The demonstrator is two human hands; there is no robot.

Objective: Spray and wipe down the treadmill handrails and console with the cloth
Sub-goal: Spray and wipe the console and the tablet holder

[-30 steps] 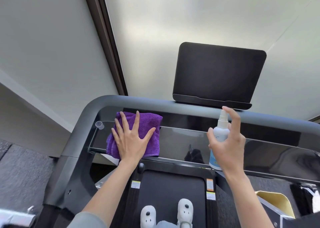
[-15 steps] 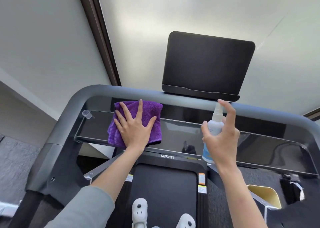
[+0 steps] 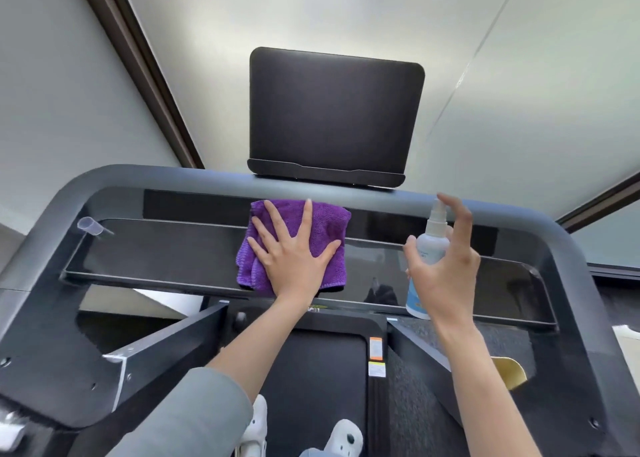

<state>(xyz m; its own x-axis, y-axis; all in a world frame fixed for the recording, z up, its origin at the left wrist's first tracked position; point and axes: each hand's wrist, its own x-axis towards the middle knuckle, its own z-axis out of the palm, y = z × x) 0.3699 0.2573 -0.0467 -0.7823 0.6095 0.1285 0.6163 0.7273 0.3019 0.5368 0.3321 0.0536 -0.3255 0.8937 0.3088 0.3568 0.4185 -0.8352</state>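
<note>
Head view gives me both hands over the treadmill's glossy black console (image 3: 166,255); my left hand (image 3: 292,259) lies flat on the purple cloth (image 3: 332,234), fingers straight and spread, pressing it onto the console just left of centre, its far edge reaching up against the grey handrail (image 3: 207,179) that arches across the front; my right hand (image 3: 446,276) grips the white spray bottle (image 3: 429,248) upright above the right half of the console, thumb and lower fingers curled round the body, index finger raised above the nozzle and not clearly pressing it.

My judgement is that I am in the middle of the console pass; the cloth sits near the centre, so the right half, beneath the bottle, looks to be what is left; whether the left half is already wiped I cannot tell from the sheen alone; no droplets or streaks show clearly on the glass.

Both side runs of the handrail and the top arch show no sign either way; I would count them as not yet done; the dark tablet stand (image 3: 336,113) above the rail and the small clear cap (image 3: 90,227) at the console's left end sit apart from the cloth.
</note>
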